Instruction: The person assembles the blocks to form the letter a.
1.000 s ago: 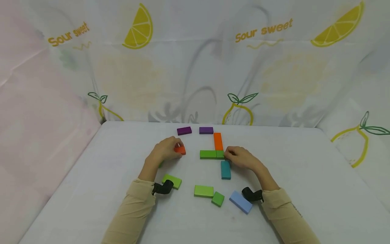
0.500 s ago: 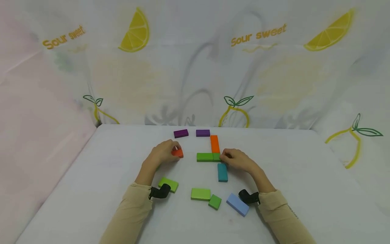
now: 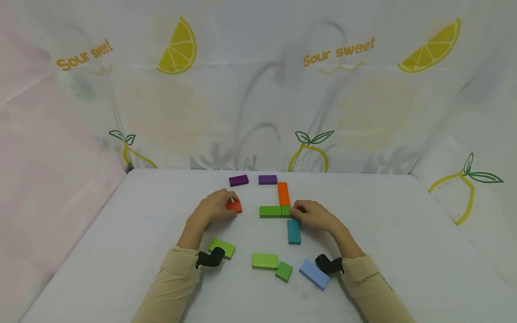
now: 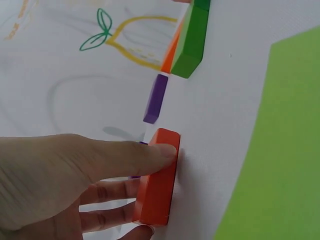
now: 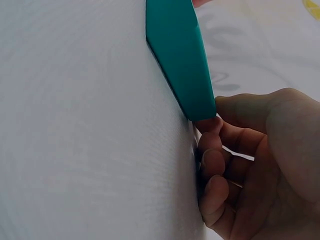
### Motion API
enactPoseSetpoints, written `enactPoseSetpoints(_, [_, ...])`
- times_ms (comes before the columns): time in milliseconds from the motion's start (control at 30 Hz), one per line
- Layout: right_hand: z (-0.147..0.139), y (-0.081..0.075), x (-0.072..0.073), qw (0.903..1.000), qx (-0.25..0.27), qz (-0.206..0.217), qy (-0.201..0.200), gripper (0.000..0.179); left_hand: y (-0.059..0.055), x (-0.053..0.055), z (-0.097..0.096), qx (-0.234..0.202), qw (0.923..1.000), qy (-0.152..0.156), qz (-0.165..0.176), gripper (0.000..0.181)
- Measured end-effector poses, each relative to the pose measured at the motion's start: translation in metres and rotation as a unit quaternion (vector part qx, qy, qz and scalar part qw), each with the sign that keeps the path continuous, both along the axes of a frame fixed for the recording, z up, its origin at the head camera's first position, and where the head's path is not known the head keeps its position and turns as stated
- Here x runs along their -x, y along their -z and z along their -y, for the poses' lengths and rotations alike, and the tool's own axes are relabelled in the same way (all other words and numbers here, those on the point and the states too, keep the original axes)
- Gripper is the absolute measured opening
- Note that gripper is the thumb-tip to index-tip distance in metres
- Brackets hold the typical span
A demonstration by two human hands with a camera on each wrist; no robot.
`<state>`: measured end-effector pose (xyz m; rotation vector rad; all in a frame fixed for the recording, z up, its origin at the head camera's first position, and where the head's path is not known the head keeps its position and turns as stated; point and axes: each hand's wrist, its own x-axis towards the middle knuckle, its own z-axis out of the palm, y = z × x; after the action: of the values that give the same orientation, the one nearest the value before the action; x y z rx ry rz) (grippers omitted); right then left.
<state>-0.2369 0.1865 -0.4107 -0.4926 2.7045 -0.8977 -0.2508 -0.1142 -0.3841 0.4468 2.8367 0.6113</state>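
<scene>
My left hand (image 3: pixel 218 206) holds a red-orange rectangular block (image 4: pixel 161 180), thumb on its near long face and fingers behind it; the block is at or just above the table. My right hand (image 3: pixel 315 214) has curled fingers and thumb at the right end of a small green block (image 3: pixel 285 211). That block abuts a longer green block (image 3: pixel 269 211) on its left. An orange block (image 3: pixel 283 194) runs back from the small green one. Just below the right fingertips lies a teal block (image 3: pixel 294 232), which hides the green block in the right wrist view.
Two purple blocks (image 3: pixel 238 180) (image 3: pixel 268 180) lie near the back edge. Toward the front are lime blocks (image 3: pixel 265 261) (image 3: pixel 227 249), a green square block (image 3: pixel 284 272) and a light blue block (image 3: pixel 313 274). A white cloth covers the table (image 3: pixel 387 233).
The whole head view has shifted slightly, the scene sitting lower and a little left. Both hands keep their places at the red-orange and small green blocks; no block has visibly moved.
</scene>
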Motion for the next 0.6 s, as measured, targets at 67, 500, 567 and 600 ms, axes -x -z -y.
enactPoseSetpoints(67, [0.0001,0.0001,0.0007,1.0000,0.000,-0.002,-0.002,0.021,0.0001,0.0002,0.0006,-0.001,1.0000,0.001,0.000,0.033])
enactPoseSetpoints(500, [0.0016,-0.0031,-0.0008,1.0000,-0.005,0.000,0.002,0.021,0.0012,0.0025,0.0018,-0.007,0.9999,0.012,0.006,0.031])
enactPoseSetpoints(567, [0.0009,-0.0033,-0.0003,1.0000,-0.004,-0.001,0.002,0.021,0.0014,0.0034,0.0014,-0.008,0.9998,0.015,0.006,0.031])
enactPoseSetpoints(600, [0.0010,-0.0036,0.0001,1.0000,-0.003,-0.002,0.003,0.020,0.0016,0.0038,0.0015,-0.008,0.9999,0.013,0.006,0.031])
